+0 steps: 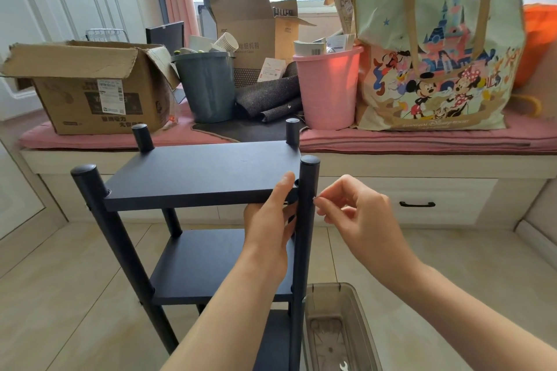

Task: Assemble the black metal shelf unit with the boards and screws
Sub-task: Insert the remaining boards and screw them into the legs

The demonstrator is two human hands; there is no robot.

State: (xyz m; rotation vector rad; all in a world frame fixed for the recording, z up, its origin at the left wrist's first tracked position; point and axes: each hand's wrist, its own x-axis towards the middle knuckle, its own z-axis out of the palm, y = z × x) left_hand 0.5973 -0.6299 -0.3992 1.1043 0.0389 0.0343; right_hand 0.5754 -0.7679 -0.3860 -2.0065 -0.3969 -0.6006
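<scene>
Black metal shelf unit point(193, 220) upright on floor, nearly done: 4 posts, top board point(205, 173) & lower boards seated. My left hand point(271, 220) grips top board's front-right corner; right-hand fingers point(328, 200) pinch a small screw point(314, 197) at front-right post point(307, 220), not yet tightened, I judge.

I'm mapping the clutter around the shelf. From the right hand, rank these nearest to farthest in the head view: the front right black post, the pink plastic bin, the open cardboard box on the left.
From the right hand:
1. Front right black post, at its fingertips.
2. Pink plastic bin, behind on the bench.
3. Open cardboard box, far left on the bench.
</scene>
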